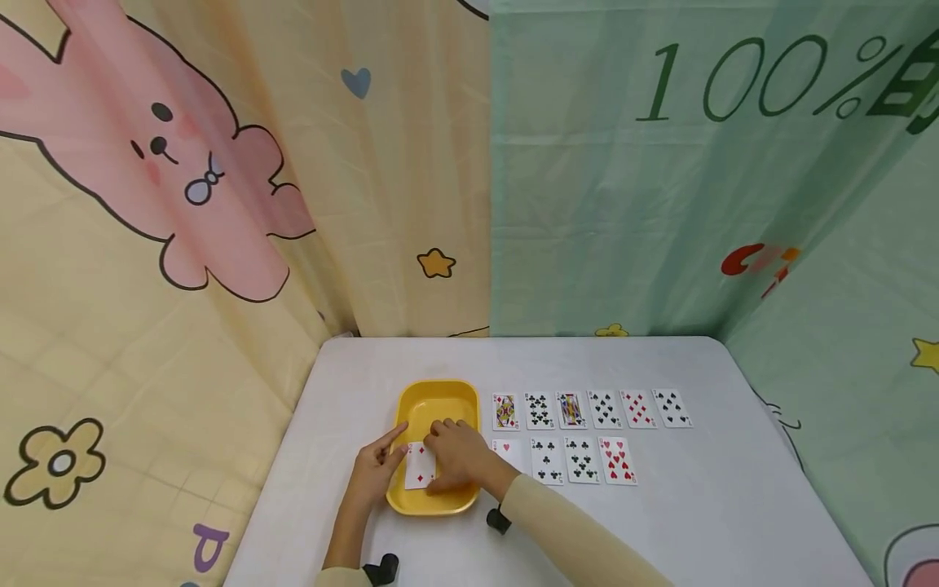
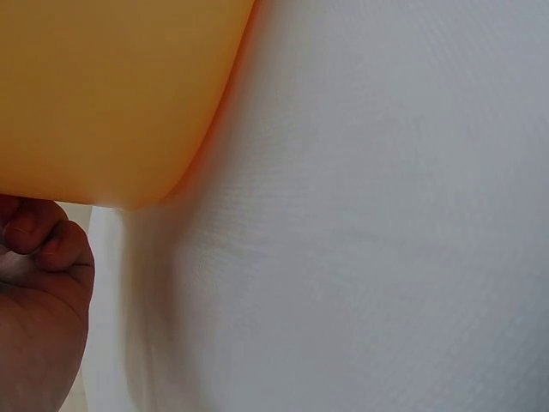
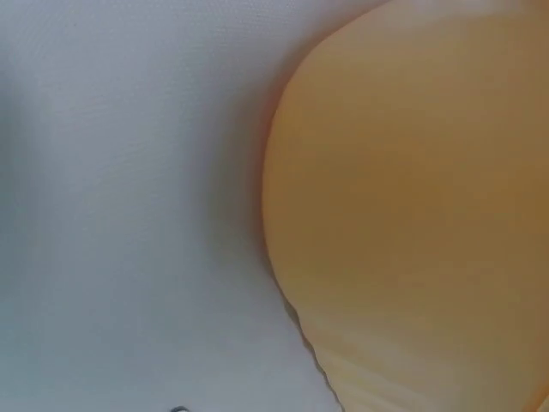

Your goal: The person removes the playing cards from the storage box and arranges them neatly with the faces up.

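A yellow tray (image 1: 440,390) stands on the white table, left of the laid-out cards. Inside it is a playing card with red diamonds (image 1: 421,465), face up. My left hand (image 1: 372,473) grips the tray's left rim, thumb inside by the card's edge and index finger stretched over the rim. In the left wrist view its other fingers (image 2: 51,240) curl beside the tray wall. My right hand (image 1: 458,452) reaches over the tray's right rim and holds the diamond card at its right side. Its fingertips are partly hidden, and the right wrist view shows only tray (image 3: 403,197) and tablecloth.
Right of the tray, face-up cards lie in two rows: a far row (image 1: 570,410) and a shorter near row (image 1: 582,461). A heart card (image 1: 506,448) in the near row is partly covered by my right forearm. Patterned curtains (image 1: 411,163) surround the table (image 1: 697,522).
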`<state>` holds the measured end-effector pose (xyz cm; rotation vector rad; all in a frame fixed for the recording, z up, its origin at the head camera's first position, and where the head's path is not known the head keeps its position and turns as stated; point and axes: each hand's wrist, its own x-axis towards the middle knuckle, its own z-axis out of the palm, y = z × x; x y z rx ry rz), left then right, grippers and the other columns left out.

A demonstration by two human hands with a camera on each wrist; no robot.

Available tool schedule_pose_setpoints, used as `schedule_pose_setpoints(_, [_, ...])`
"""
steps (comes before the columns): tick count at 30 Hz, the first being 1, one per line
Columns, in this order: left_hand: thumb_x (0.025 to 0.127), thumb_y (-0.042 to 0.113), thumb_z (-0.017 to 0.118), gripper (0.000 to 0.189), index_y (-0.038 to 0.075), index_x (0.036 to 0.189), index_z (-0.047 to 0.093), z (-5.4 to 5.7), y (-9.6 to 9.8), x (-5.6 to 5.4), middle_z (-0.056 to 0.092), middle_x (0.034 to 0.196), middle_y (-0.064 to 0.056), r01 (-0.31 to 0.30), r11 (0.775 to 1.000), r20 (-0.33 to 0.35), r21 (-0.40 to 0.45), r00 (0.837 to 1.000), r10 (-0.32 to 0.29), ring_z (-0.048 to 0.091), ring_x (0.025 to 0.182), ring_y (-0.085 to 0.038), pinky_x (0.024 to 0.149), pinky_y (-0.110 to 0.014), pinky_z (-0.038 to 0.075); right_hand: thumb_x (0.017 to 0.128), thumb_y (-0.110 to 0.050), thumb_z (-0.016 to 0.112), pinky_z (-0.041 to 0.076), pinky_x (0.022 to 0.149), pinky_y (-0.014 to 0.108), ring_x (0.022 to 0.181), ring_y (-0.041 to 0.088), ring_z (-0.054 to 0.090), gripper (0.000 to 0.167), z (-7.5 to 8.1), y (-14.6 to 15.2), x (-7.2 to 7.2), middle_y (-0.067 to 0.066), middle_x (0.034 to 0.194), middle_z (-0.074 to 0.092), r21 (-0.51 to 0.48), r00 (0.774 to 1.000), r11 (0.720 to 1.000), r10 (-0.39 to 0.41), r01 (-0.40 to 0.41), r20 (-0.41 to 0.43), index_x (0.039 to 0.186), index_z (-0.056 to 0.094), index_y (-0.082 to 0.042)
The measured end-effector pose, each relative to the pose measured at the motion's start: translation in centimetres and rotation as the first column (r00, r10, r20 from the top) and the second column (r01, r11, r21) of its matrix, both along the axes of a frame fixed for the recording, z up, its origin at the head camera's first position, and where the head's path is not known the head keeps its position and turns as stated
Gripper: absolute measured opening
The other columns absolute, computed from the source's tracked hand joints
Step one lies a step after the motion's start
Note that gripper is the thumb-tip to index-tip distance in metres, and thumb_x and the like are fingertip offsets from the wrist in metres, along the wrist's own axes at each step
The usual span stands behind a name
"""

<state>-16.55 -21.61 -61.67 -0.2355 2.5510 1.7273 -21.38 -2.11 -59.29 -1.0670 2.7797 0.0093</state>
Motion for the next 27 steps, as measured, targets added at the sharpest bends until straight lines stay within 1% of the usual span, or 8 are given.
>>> schedule_pose_setpoints(5, [0.099, 0.018, 0.069, 0.044, 0.029, 0.141, 0.065, 0.1, 0.0, -0.1, 0.036, 0.076, 0.001, -0.002, 1.000, -0.003, -0.002, 1.000, 0.002, 0.034, 0.057, -0.009, 0.049, -0.020, 0.031, 0.073, -0.071, 0.078, 0.045, 0.106, 0.034, 0.119, 0.017, 0.054, 0.078, -0.1, -0.1, -0.2, -0.002, 0.135, 0.058, -0.004, 1.000, 1.000, -0.008, 0.008, 0.012, 0.133, 0.064, -0.023])
schedule_pose_setpoints(10, [0.099, 0.017, 0.069, 0.043, 0.028, 0.141, 0.065, -0.1, -0.1, 0.0, 0.036, 0.076, 0.000, -0.004, 1.000, -0.008, 0.008, 1.000, 0.004, 0.033, 0.056, -0.009, 0.048, -0.019, 0.030, 0.071, -0.066, 0.084, 0.043, 0.110, 0.037, 0.122, 0.018, 0.054, 0.085, 0.1, -0.2, -0.3, -0.001, 0.137, 0.058, -0.021, 0.998, 0.999, -0.043, 0.045, 0.053, 0.138, 0.060, -0.020])
schedule_pose_setpoints(14, [0.099, 0.017, 0.070, 0.043, 0.026, 0.141, 0.065, -0.5, 0.0, -0.1, 0.037, 0.076, 0.001, -0.001, 1.000, -0.021, 0.001, 1.000, 0.001, 0.032, 0.055, -0.007, 0.048, -0.019, 0.030, 0.067, -0.062, 0.089, 0.043, 0.107, 0.036, 0.118, 0.016, 0.054, 0.085, 0.1, -0.2, -0.4, -0.001, 0.131, 0.059, -0.043, 0.994, 0.997, -0.062, 0.066, 0.086, 0.134, 0.062, -0.019])
schedule_pose_setpoints(17, [0.099, 0.017, 0.070, 0.044, 0.025, 0.142, 0.065, -0.6, 0.1, 0.0, 0.036, 0.076, 0.002, 0.001, 1.000, -0.030, -0.005, 1.000, -0.001, 0.032, 0.055, -0.005, 0.048, -0.019, 0.031, 0.065, -0.061, 0.090, 0.043, 0.104, 0.035, 0.113, 0.015, 0.052, 0.081, -0.2, 0.0, -0.5, -0.003, 0.128, 0.058, -0.053, 0.995, 0.997, -0.051, 0.056, 0.080, 0.131, 0.064, -0.021])
schedule_pose_setpoints(20, [0.099, 0.016, 0.069, 0.044, 0.026, 0.142, 0.065, -0.6, 0.2, 0.0, 0.036, 0.076, 0.002, 0.001, 1.000, -0.027, -0.008, 1.000, -0.001, 0.032, 0.056, -0.006, 0.049, -0.019, 0.031, 0.065, -0.057, 0.090, 0.044, 0.102, 0.035, 0.112, 0.015, 0.051, 0.078, -0.2, 0.3, -0.5, -0.004, 0.127, 0.058, -0.081, 0.997, 0.996, -0.036, 0.041, 0.063, 0.130, 0.065, -0.023])
schedule_pose_setpoints(23, [0.099, 0.015, 0.069, 0.044, 0.027, 0.141, 0.065, -0.4, 0.2, 0.1, 0.036, 0.077, 0.001, -0.007, 1.000, -0.021, -0.008, 1.000, 0.006, 0.033, 0.058, -0.007, 0.050, -0.019, 0.031, 0.064, -0.053, 0.090, 0.044, 0.103, 0.035, 0.114, 0.015, 0.051, 0.077, 0.3, 1.0, -0.6, -0.004, 0.128, 0.058, -0.121, 0.999, 0.992, -0.032, 0.037, 0.044, 0.130, 0.065, -0.024])
schedule_pose_setpoints(27, [0.099, 0.017, 0.070, 0.043, 0.028, 0.141, 0.065, -0.3, 0.1, 0.0, 0.037, 0.079, 0.000, -0.010, 1.000, -0.011, -0.016, 1.000, 0.009, 0.035, 0.060, -0.009, 0.050, -0.020, 0.032, 0.063, -0.051, 0.092, 0.045, 0.103, 0.036, 0.118, 0.016, 0.052, 0.080, 1.7, 2.5, -0.7, -0.003, 0.129, 0.059, -0.178, 0.999, 0.983, -0.047, 0.050, 0.024, 0.132, 0.064, -0.022])
